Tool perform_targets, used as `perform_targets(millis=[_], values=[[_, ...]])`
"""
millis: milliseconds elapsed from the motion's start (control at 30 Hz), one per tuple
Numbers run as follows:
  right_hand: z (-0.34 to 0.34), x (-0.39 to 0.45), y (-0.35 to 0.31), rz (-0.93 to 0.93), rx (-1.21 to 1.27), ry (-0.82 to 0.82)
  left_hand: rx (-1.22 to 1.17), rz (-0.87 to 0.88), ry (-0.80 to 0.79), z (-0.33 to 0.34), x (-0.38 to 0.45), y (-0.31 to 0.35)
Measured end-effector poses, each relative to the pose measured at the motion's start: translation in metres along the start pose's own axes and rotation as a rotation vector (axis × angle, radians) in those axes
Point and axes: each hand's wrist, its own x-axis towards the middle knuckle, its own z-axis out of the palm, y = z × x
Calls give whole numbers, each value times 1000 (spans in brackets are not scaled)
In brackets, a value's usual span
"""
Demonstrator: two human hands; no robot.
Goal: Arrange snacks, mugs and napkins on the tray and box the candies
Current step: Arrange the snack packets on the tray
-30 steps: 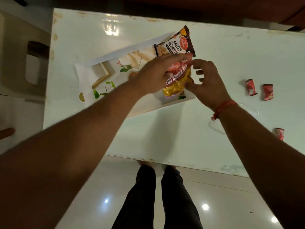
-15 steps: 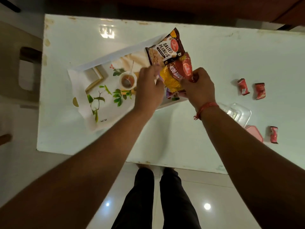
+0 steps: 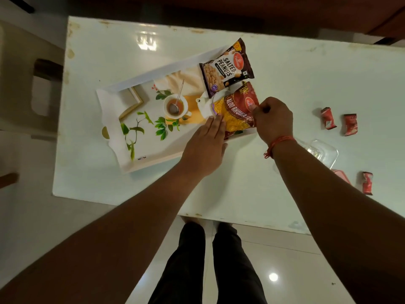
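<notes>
A white printed tray lies on the white table. A dark salted peanuts packet lies at the tray's far right corner. Just below it a red and yellow aloo bhujia packet lies flat on the tray's right end. My left hand rests with straight fingers on that packet's left edge. My right hand pinches its right edge between thumb and curled fingers. Three red wrapped candies lie on the table to the right.
A clear plastic box sits right of my right forearm, with its pink lid partly hidden behind the arm. A chair stands left of the table. My legs show below the table's near edge.
The aloo bhujia packet has come down from above the tray and now lies flat on it. My left hand has opened and slid to the packet's left edge.
</notes>
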Motion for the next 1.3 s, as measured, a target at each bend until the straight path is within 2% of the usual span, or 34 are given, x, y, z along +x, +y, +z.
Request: perform_targets(millis=[167, 267, 333, 367, 467, 567, 733, 900, 1033, 1133, 1200, 1300], values=[[1, 5, 0, 1, 40, 11, 78, 36, -72, 5, -8, -15], [1, 7, 1, -7, 40, 9, -118, 15, 78, -3, -5, -9], [1, 6, 1, -25, 60, 9, -435, -201, 233, -17, 2, 1], [0, 5, 1, -37, 70, 4, -600, -357, 246, -23, 9, 5], [2, -1, 3, -86, 96, -28, -1066, -743, 74, -37, 32, 10], [3, -3, 6, -91, 196, -57, -1443, -905, 4, -47, 41, 14], [0, -5, 7, -56, 419, -115, -1674, -1039, -3, -52, 43, 12], [-1, -3, 9, -91, 395, -133, -1755, -1010, -17, -49, 42, 6], [0, 1, 12, -132, 327, -126, -1619, -942, 46, -44, 47, 1], [0, 4, 14, -135, 268, -93, -1602, -930, 84, -41, 49, -2], [0, 8, 17, -116, 241, -77, -1568, -908, 82, -38, 49, -3], [0, 10, 18, -96, 216, -65, -1394, -875, 54, -33, 49, -3]])
